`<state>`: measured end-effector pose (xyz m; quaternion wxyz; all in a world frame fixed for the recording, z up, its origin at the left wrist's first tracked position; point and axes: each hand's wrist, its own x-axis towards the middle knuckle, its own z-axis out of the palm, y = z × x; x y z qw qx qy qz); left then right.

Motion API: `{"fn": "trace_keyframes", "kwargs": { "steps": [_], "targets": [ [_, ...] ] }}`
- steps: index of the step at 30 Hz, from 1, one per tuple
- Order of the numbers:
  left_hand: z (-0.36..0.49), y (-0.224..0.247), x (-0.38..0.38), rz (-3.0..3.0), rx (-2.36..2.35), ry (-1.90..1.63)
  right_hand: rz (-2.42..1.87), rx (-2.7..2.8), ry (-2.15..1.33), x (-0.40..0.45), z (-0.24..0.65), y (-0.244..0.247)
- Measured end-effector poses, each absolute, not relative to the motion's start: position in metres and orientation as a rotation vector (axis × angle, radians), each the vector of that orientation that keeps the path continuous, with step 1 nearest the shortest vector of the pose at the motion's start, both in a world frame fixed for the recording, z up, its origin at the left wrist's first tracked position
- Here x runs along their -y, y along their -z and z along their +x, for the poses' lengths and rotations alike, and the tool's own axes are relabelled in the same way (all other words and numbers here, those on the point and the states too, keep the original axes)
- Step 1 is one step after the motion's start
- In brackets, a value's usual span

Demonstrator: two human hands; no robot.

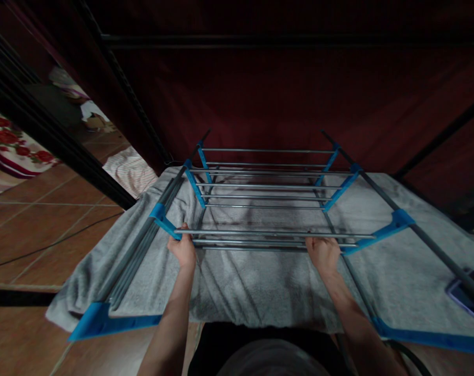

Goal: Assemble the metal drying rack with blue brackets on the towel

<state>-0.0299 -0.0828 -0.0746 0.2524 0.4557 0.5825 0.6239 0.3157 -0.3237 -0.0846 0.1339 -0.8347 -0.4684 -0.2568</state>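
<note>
A drying rack with grey metal rods and blue plastic brackets stands over a grey blanket in front of me. My left hand is closed around the near rods at their left end, beside a blue bracket. Toward the right end of those same rods, my right hand wraps over them, a little left of the right bracket. Both sets of fingers are partly hidden by the rods and the backs of my hands.
Behind the rack rises a dark red panel with a black frame. A phone lies on the blanket at the right. Left are a tiled floor, a thin black cable, a striped cloth and a floral blanket.
</note>
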Motion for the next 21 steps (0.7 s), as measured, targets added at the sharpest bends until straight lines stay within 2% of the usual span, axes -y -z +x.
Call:
{"fn": "trace_keyframes", "kwargs": {
  "steps": [21],
  "targets": [
    [-0.041,0.079,0.086,1.274,-1.586,-1.501,-2.274,1.444,0.715,0.327,0.317,0.089]
  ]
}}
